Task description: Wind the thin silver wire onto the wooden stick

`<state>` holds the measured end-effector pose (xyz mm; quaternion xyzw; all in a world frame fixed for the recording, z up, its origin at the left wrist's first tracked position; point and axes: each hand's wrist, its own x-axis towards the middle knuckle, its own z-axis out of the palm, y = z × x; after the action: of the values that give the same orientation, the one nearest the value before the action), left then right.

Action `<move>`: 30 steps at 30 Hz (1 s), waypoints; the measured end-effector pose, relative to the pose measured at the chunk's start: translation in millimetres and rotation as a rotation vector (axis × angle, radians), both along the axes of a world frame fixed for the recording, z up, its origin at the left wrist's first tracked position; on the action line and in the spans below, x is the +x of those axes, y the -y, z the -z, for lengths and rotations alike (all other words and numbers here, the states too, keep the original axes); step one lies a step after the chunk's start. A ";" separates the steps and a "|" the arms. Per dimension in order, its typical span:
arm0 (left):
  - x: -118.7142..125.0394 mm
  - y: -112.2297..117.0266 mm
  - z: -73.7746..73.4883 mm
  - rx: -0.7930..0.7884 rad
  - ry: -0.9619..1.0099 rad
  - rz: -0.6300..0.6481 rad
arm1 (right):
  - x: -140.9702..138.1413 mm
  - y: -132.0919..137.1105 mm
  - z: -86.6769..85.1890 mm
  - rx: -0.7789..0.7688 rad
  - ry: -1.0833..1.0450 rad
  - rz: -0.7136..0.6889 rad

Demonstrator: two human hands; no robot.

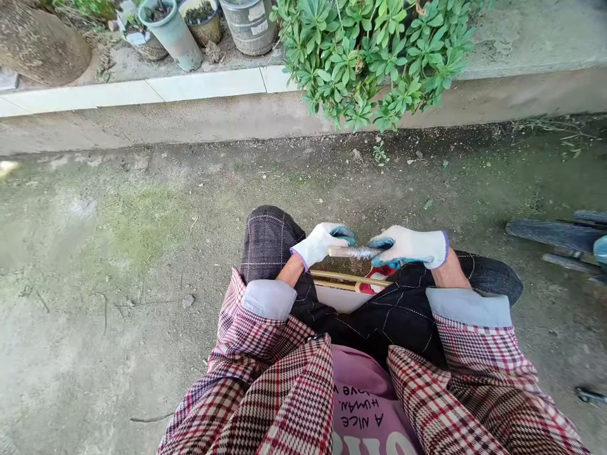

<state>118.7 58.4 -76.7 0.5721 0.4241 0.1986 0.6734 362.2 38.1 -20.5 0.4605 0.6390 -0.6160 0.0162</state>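
Observation:
I am sitting with my knees up. Both hands wear white gloves with blue fingertips. My left hand [321,242] and my right hand [410,247] are closed on the two ends of a short grey stick-like object [355,253], held level above my knees. I cannot make out what the grey object is. Below my hands, between my legs, thin bamboo-coloured rods [344,279] and a red and white item [377,276] show partly.
Bare dirt ground [142,253] spreads ahead and to the left. A low concrete ledge [190,85] carries several plant pots [173,28]. A leafy green plant [374,57] hangs over it. Dark objects [559,235] lie at the right edge.

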 end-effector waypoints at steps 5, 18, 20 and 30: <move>-8.7 -0.5 -13.5 0.191 -0.246 0.106 | -1.6 -0.2 8.5 0.050 0.189 -0.132; 12.0 11.3 -19.9 -0.270 0.117 -0.131 | -18.9 -17.2 21.0 0.397 0.424 0.334; 11.2 10.6 -19.2 -0.272 0.216 -0.098 | -20.9 -13.9 12.5 0.274 0.137 0.547; -8.8 -9.1 -23.8 0.049 -0.033 0.016 | 0.5 1.7 -10.7 -0.117 -0.220 0.356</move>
<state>109.9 67.5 -52.9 0.5949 0.4257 0.1937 0.6537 362.7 36.4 -9.7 0.4946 0.5087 -0.6915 -0.1361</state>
